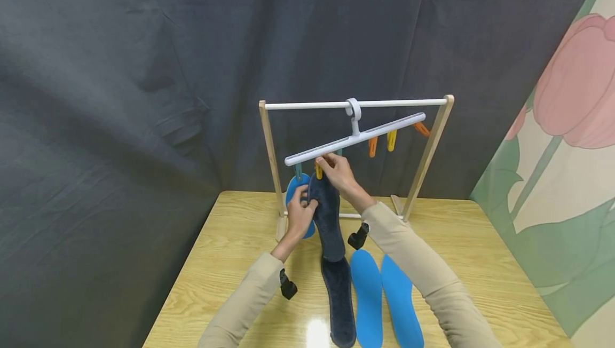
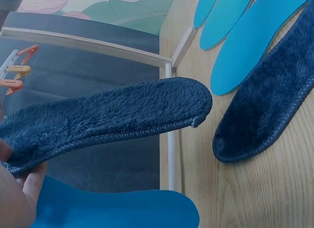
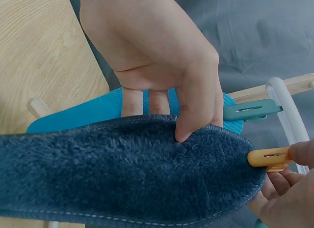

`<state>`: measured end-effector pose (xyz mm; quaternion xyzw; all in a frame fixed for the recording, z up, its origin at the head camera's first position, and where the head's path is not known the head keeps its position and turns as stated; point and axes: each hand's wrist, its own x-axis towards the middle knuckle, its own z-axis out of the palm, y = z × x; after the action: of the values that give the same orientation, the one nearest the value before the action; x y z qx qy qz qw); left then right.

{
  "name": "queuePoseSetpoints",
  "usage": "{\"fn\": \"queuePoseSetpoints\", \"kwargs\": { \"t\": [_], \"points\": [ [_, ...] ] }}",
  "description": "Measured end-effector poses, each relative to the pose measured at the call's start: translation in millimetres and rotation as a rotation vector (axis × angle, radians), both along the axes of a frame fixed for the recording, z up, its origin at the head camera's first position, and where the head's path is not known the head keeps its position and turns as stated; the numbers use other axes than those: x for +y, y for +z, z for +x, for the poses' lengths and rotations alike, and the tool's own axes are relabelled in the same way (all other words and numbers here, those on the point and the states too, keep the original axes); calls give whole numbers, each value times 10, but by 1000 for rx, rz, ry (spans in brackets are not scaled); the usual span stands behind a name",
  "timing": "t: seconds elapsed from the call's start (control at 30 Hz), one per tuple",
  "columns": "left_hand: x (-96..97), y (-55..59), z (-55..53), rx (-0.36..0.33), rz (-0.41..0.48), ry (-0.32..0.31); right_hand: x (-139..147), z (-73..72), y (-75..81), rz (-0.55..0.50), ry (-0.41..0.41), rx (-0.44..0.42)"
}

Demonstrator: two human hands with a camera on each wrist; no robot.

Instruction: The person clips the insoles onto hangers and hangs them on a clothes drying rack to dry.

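Note:
A dark fuzzy insole (image 1: 328, 225) hangs lengthwise below the low left end of a white hanger (image 1: 312, 155). My left hand (image 1: 300, 219) pinches its side edge near the top, thumb on the fuzzy face and fingers behind. My right hand (image 1: 341, 176) pinches a yellow clip (image 3: 265, 157) whose jaws sit over the insole's upper tip. Just behind, a blue insole (image 3: 78, 112) hangs from a teal clip (image 3: 249, 110); my left hand partly covers it in the right wrist view.
The tilted hanger hooks over the white bar (image 1: 403, 103) of a wooden-sided rack (image 1: 427, 158). Orange clips (image 1: 372, 147) and another yellow clip (image 1: 392, 140) hang toward its raised right end. On the table (image 1: 230, 262) lie another dark insole (image 1: 340, 302) and several blue insoles (image 1: 367, 297).

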<state>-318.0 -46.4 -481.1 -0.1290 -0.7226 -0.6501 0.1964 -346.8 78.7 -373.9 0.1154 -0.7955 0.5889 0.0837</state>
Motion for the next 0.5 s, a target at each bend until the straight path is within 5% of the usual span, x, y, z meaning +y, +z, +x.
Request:
{"fn": "queuePoseSetpoints", "kwargs": {
  "t": [0.5],
  "points": [
    [-12,-51,6,-39,-10,6,12,7,-17,20,24,15]
  ]
}}
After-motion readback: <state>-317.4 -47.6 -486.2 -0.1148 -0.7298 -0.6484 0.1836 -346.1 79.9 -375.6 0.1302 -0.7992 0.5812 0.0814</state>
